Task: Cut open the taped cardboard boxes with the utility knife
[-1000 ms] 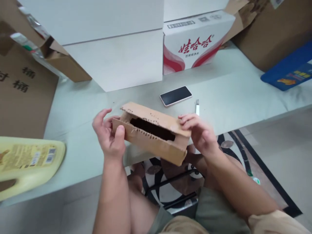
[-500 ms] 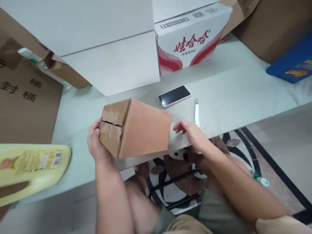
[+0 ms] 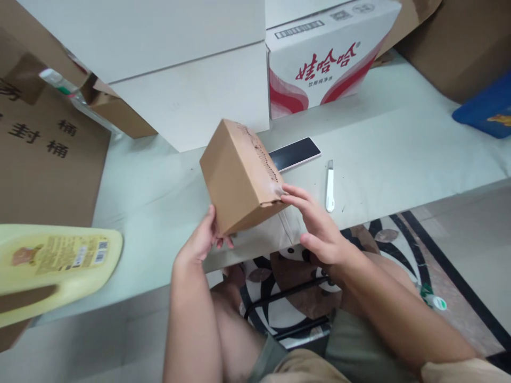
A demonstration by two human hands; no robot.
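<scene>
A small brown cardboard box [image 3: 235, 186] is held tilted above the near part of the table. Dark print runs along its upper right face, and shiny tape shows at the right end of that face. My left hand [image 3: 205, 234] grips the lower left corner, thumb on the side and fingers underneath, partly hidden. With fingers stretched out and thumb apart, my right hand [image 3: 317, 223] touches the box's taped right edge with its fingertips. Behind the box lies a phone [image 3: 299, 153], partly covered by it. A white utility knife [image 3: 329, 189] rests to the right, blade end pointing away.
White cartons [image 3: 199, 96] and a red-and-white carton [image 3: 323, 74] stand along the back of the table [image 3: 399, 154]. A yellow jug [image 3: 80, 250] is at the left, beside a large brown carton [image 3: 48, 159]. At the far right is a blue container [image 3: 485, 109].
The box has been turned, so its printed face now shows. My left hand has shifted right to its lower corner, and my right hand has come up to touch its right edge.
</scene>
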